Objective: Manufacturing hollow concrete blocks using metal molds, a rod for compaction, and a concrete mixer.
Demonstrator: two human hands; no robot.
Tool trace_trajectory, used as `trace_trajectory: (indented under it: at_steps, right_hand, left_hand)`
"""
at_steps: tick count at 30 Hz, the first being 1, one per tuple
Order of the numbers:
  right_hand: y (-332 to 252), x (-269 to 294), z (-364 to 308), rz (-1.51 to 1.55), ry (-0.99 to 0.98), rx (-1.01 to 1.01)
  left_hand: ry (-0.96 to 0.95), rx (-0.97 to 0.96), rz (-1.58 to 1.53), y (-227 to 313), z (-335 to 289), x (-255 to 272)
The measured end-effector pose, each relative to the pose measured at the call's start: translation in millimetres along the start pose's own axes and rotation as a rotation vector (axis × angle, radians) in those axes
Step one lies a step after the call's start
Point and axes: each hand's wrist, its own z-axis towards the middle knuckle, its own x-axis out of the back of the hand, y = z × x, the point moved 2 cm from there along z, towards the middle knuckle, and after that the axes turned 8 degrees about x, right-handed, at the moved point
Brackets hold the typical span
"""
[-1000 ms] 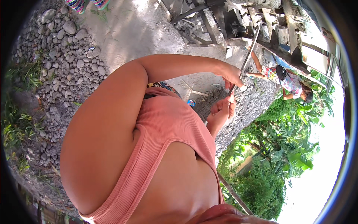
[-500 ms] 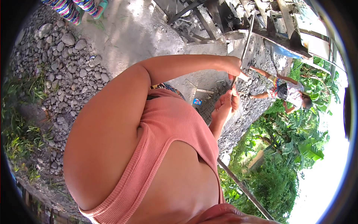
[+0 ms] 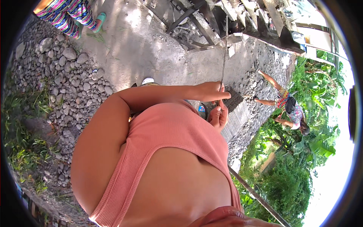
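A thin dark rod (image 3: 224,56) runs from the timber at the top of the head view down into my two hands. My left hand (image 3: 210,90) is closed around it, with a finger stretched out to the right. Just below, my right hand (image 3: 219,116) is closed on the lower part, its thumb raised. The rod's lower end is hidden. Beside the right hand is a small blue printed item (image 3: 202,109), partly covered by my pink top. A dark ridged surface (image 3: 234,100) lies just right of my hands.
Broken timber and dark beams (image 3: 211,22) pile up at the top. Grey stones (image 3: 72,79) spread at left. One person (image 3: 291,104) stands at right near green plants; another person's patterned trousers (image 3: 72,17) show at top left. A thicker pole (image 3: 261,198) slants at lower right.
Both hands have moved left with the rod, and the left hand has also come down, closer to the right. The rod now stands more upright in the picture. The view has shifted slightly.
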Motion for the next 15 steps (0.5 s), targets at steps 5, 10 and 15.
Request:
trace_trajectory:
  at_steps: [5, 10, 15]
  right_hand:
    - [45, 5, 13, -0.32, -0.009, 0.447]
    - [51, 2, 52, -0.517, -0.13, 0.833]
    - [56, -3, 80, -0.832, -0.021, 0.643]
  left_hand:
    - [0.053, -0.199, 0.267, 25, -32, 3]
    - [0.192, -0.418, 0.409, 23, -17, 10]
    - [0.116, -0.194, 0.338, 29, -1, 20]
